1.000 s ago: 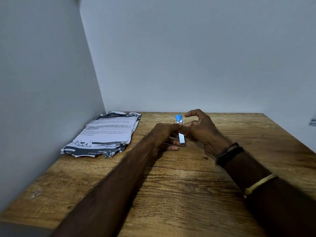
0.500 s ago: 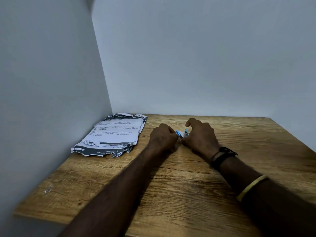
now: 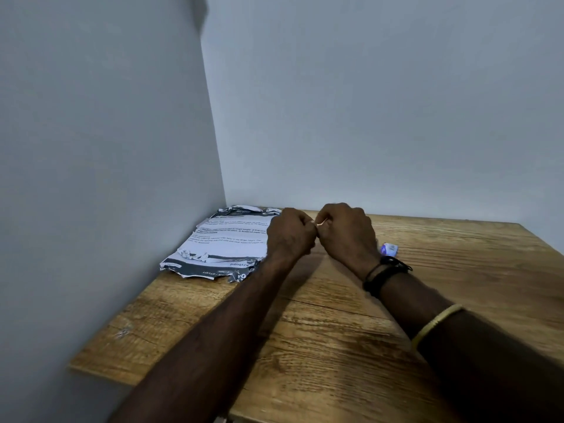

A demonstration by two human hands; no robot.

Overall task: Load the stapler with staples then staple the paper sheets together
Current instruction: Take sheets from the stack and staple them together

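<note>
My left hand (image 3: 291, 235) and my right hand (image 3: 346, 235) are both closed and pressed fingertip to fingertip just above the wooden table (image 3: 335, 331). Between the fingertips shows only a sliver of a small pale item (image 3: 319, 222); the rest is hidden, so I cannot tell what it is. The paper sheets (image 3: 227, 239), a printed stack with torn dark edges, lie flat in the back left corner, partly behind my left hand. A small white and blue-purple box-like thing (image 3: 389, 248) lies on the table just behind my right wrist.
Grey walls (image 3: 106, 148) close the table in at the left and at the back. The table's near left edge (image 3: 100, 375) ends over open floor. My right forearm wears dark bands and a yellow bangle (image 3: 435, 323).
The blue and white stapler seen upright between my hands a second ago no longer shows. Both hands have closed into fists and the view has swung left and up. The small box has come into sight.
</note>
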